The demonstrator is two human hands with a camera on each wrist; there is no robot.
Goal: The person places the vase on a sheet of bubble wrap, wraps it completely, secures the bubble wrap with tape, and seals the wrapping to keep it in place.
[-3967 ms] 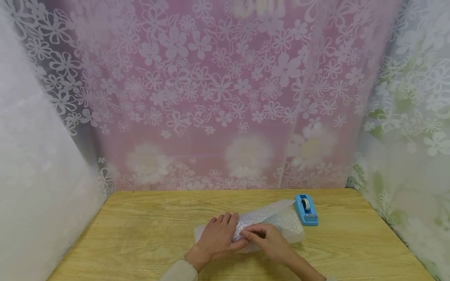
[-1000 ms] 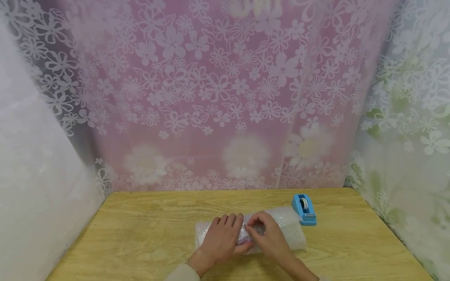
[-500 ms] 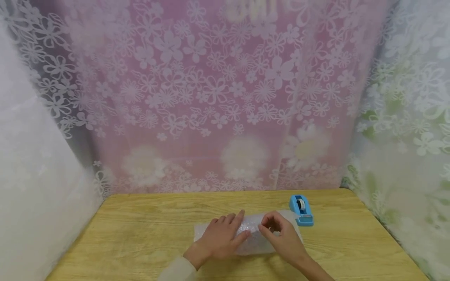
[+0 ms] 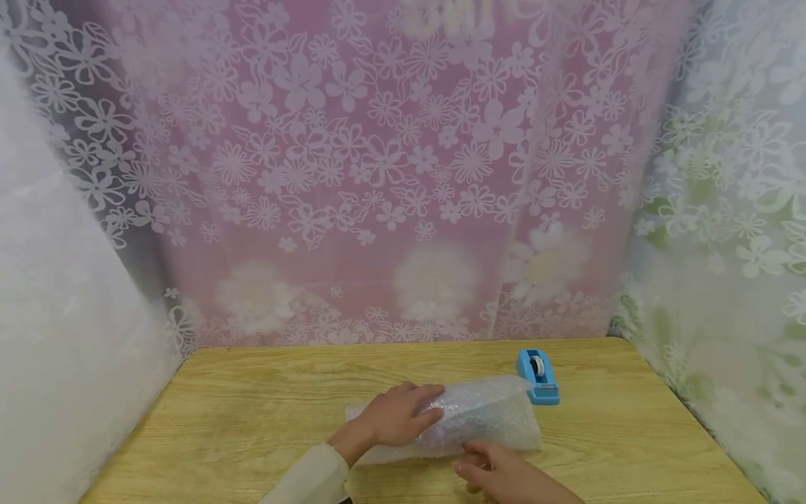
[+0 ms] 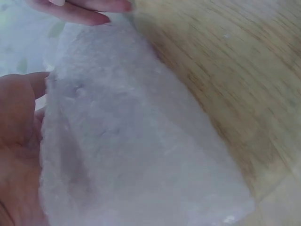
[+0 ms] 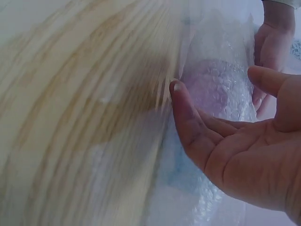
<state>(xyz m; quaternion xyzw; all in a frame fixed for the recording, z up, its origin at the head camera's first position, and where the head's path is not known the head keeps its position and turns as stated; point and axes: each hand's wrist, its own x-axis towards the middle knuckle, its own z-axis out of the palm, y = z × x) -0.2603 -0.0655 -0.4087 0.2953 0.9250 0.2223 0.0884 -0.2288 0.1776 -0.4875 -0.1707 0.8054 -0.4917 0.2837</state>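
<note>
A roll of bubble wrap (image 4: 497, 413) lies slantwise on the wooden table, with purple and bluish colour showing through its layers. My left hand (image 4: 398, 414) rests over the roll's left part, fingers extended to the right. In the left wrist view, the bubble wrap (image 5: 127, 127) fills the middle, beside the left palm (image 5: 19, 141). At the roll's near edge is my right hand (image 4: 504, 472), its fingers loosely bent. The right wrist view has that hand (image 6: 244, 146) with thumb and fingers apart, alongside the bubble wrap (image 6: 216, 89).
A blue tape dispenser (image 4: 539, 378) with a white tape roll stands just behind the wrap's right end. The wooden table (image 4: 252, 392) is bounded by a pink flowered curtain (image 4: 352, 175) at the back and pale sheeting at both sides.
My right hand has come down from the top of the roll to its near edge, and its thumb and forefinger have parted. The left hand has turned, its fingers now pointing right.
</note>
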